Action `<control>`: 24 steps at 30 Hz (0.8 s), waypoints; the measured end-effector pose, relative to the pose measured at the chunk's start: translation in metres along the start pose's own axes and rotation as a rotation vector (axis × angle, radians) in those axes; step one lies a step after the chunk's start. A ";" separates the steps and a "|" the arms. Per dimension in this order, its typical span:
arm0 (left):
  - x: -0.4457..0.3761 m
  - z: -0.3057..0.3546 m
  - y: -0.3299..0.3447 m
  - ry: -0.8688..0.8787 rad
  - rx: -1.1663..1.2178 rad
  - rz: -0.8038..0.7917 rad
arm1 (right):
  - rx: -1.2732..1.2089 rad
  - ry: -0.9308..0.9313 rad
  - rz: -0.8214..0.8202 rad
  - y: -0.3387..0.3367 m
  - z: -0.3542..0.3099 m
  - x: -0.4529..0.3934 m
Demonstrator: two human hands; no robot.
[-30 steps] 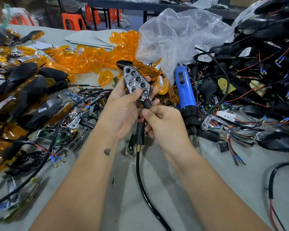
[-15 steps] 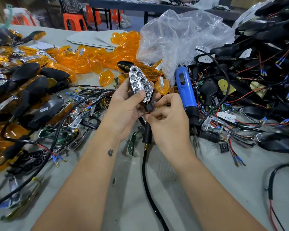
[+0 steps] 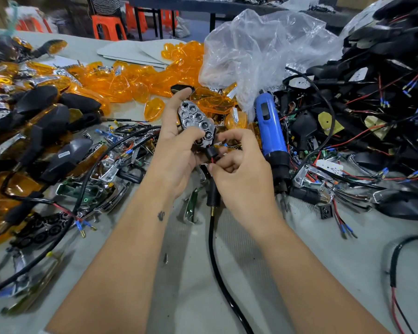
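My left hand grips a chrome reflector plate with several round cups, thumb across its lower edge. A short black stem with a red wire comes out of the plate's lower end. My right hand pinches that wire just below the stem with curled fingers. Both hands hover above the grey table at the centre of the view.
A blue electric screwdriver lies right of my hands, its black cable running toward me. Orange lenses and black housings pile up on the left. Tangled wired parts and a clear plastic bag fill the right.
Both hands have lifted slightly with the reflector plate. My right hand has slid from under the plate to pinching the wire below the stem.
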State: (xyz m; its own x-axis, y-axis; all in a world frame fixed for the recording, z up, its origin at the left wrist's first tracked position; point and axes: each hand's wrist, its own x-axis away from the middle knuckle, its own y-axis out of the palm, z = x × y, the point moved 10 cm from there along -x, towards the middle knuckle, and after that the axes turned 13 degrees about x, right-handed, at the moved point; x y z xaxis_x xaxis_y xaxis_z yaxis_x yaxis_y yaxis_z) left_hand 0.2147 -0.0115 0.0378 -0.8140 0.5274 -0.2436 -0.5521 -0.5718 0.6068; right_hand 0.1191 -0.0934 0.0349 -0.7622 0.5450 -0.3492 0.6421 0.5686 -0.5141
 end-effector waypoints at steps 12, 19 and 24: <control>-0.003 -0.006 -0.011 -0.044 -0.084 0.075 | 0.208 -0.147 -0.045 0.008 -0.011 0.004; -0.006 -0.007 -0.011 -0.071 0.164 0.071 | 0.186 -0.108 -0.036 0.009 -0.004 0.002; -0.006 -0.004 -0.010 -0.049 0.260 0.102 | 0.128 -0.046 -0.006 0.005 0.003 0.001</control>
State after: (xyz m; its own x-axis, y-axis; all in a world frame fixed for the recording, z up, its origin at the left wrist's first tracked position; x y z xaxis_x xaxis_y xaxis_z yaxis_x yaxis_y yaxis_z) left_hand 0.2245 -0.0114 0.0302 -0.8496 0.5091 -0.1382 -0.3978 -0.4462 0.8017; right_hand 0.1216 -0.0918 0.0299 -0.7708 0.5117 -0.3796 0.6242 0.4869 -0.6110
